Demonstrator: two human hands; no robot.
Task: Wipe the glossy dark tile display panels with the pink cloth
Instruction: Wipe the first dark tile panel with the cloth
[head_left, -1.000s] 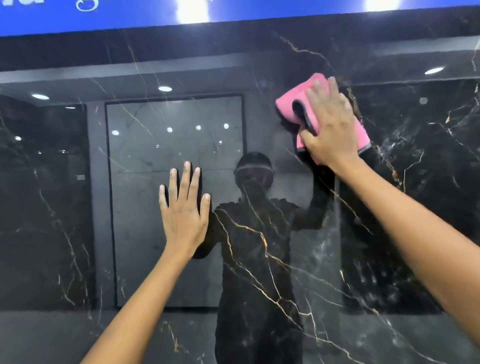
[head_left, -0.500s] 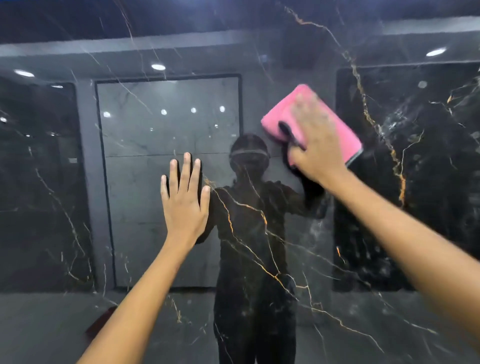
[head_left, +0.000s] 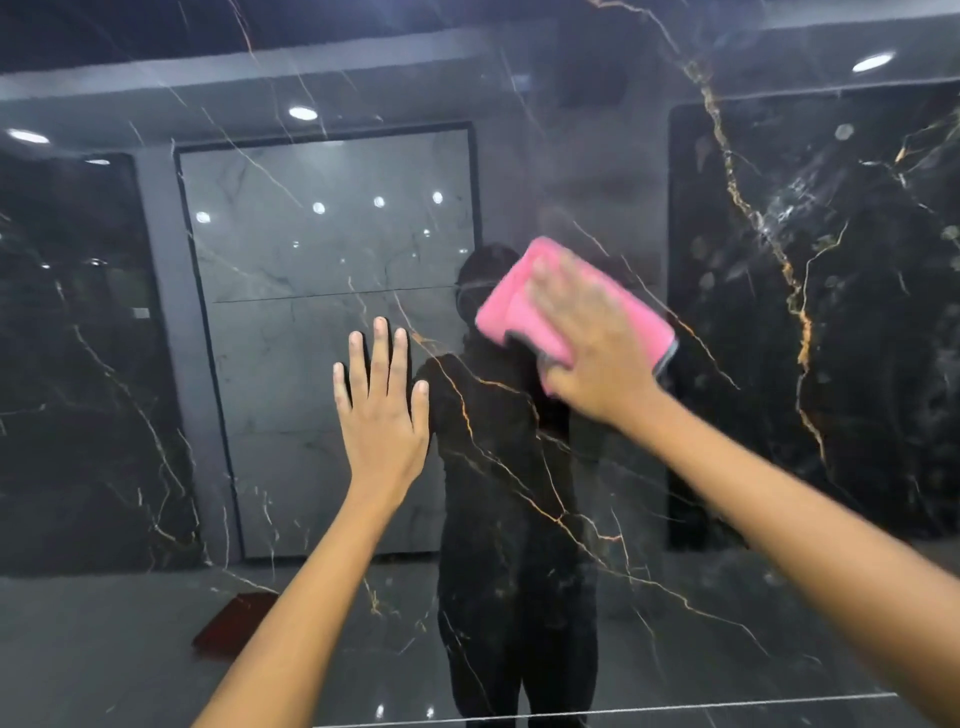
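I see the R hand (head_left: 597, 348) pressed flat on the pink cloth (head_left: 511, 312), pinning it against the dark tile panel (head_left: 857, 312) approx. mid-frame; hand is blurred. L hand (head_left: 382, 410) lies flat on the same panel w/ fingers spread wide, holding nothing, just beside the cloth. Gold veins cross the glossy surface; a person's reflection sits btw. both arms.

Two hands are on the surface: the left hand (head_left: 382, 415) and the right hand (head_left: 597, 343). One pink cloth (head_left: 519, 306) lies under the right hand. One glossy dark tile panel (head_left: 831, 364) lies behind both hands.
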